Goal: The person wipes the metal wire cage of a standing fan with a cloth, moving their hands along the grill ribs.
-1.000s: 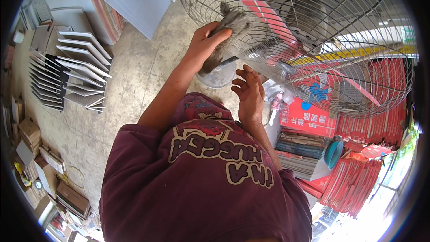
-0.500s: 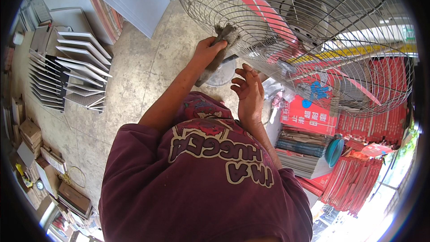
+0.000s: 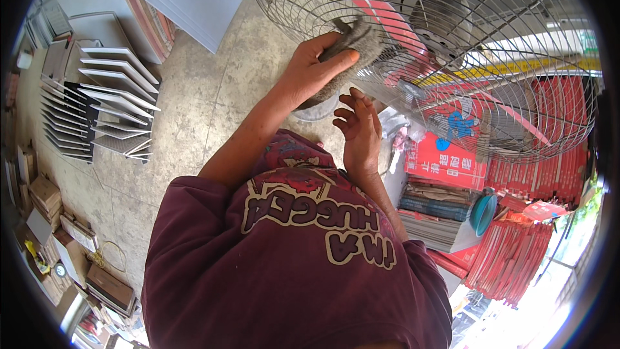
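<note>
1. The fingers (image 3: 341, 59) of the left hand (image 3: 310, 74) are closed on a grey cloth (image 3: 358, 42), with the thumb laid across the cloth.
2. The grey cloth is pressed against the lower rim of a wire fan guard (image 3: 516, 110), at its left part.
3. The right hand (image 3: 360, 132) is just below the cloth, open, the fingers a little apart and curled; it holds nothing and stays near the guard.
4. Inside the guard one sees the grey fan motor hub (image 3: 442, 16), high in the middle.
5. Both forearms come up from a maroon shirt (image 3: 290, 265) at the lower edge.
6. Right of the hands are stacks of red packets (image 3: 516, 252) and a teal bowl (image 3: 483, 213).
7. On the concrete floor (image 3: 194, 110) at the left lie grey panels (image 3: 116, 103) in a fanned pile, and cardboard boxes (image 3: 45, 200) further left.
</note>
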`<state>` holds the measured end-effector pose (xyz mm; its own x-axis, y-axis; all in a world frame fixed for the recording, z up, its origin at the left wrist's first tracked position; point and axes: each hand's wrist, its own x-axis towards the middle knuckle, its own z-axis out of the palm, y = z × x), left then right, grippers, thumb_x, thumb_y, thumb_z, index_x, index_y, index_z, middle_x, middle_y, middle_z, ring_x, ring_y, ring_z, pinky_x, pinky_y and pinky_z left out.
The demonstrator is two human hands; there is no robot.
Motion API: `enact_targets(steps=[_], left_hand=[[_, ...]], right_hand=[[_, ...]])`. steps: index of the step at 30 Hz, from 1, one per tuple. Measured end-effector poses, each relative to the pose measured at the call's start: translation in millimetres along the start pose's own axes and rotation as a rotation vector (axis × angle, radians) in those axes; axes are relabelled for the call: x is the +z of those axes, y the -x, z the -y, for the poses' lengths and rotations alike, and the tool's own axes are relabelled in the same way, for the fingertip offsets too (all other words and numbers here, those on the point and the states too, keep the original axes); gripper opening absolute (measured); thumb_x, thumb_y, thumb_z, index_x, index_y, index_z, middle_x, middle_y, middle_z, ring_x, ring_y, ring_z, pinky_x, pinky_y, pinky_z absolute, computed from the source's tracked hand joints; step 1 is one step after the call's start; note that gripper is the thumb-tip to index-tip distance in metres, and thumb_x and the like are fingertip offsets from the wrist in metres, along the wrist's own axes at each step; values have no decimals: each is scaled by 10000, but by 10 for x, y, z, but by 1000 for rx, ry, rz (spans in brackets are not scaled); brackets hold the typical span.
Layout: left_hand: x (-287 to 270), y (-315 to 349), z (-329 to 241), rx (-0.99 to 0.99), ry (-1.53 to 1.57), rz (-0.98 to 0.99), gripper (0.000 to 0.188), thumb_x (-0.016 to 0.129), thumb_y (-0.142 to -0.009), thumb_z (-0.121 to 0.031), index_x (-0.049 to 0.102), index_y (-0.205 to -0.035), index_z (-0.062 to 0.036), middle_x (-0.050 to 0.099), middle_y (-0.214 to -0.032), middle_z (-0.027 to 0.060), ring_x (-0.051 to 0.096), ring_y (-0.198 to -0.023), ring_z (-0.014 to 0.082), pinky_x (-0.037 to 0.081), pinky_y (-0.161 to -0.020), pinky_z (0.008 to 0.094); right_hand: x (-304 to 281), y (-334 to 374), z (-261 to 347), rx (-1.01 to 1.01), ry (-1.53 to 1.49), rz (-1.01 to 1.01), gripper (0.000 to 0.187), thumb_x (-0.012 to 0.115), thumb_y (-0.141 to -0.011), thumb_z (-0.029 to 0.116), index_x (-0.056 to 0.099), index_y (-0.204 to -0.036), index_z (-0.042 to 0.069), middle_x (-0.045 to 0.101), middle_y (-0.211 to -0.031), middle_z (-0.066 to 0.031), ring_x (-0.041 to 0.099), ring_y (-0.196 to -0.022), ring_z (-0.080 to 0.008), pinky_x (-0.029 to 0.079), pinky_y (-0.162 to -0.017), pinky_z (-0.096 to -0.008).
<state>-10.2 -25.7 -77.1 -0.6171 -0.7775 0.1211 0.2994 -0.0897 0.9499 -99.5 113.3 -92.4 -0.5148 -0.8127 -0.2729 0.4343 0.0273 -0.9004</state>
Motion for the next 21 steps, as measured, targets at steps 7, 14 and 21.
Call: enact_targets(steps=[7,14,21], left_hand=[[2,-73,413,-43,-45,-77,249,636,-836,-270,594,-844,-25,481,-661,-42,410,-624,41,343,-548,230],[-8,-57,663,-355,48,-199,278,626,-821,-297,616,-852,-22,525,-668,-25,454,-609,56,362,-539,246],[44,-25,664,-386,63,-151,283,633,-815,-296,620,-848,-15,535,-674,-24,459,-615,52,362,-539,238]], right_hand=[[-27,26,26,-7,-2,-7,331,466,-944,241,487,-1203,36,583,-1054,-81,562,-816,-125,457,-724,-263],[-76,51,21,-10,-27,-23,314,464,-946,231,490,-1198,44,583,-1053,-75,566,-812,-123,458,-717,-257],[-66,79,35,-5,-33,-51,336,476,-934,220,481,-1209,27,576,-1056,-87,568,-816,-140,463,-715,-265]])
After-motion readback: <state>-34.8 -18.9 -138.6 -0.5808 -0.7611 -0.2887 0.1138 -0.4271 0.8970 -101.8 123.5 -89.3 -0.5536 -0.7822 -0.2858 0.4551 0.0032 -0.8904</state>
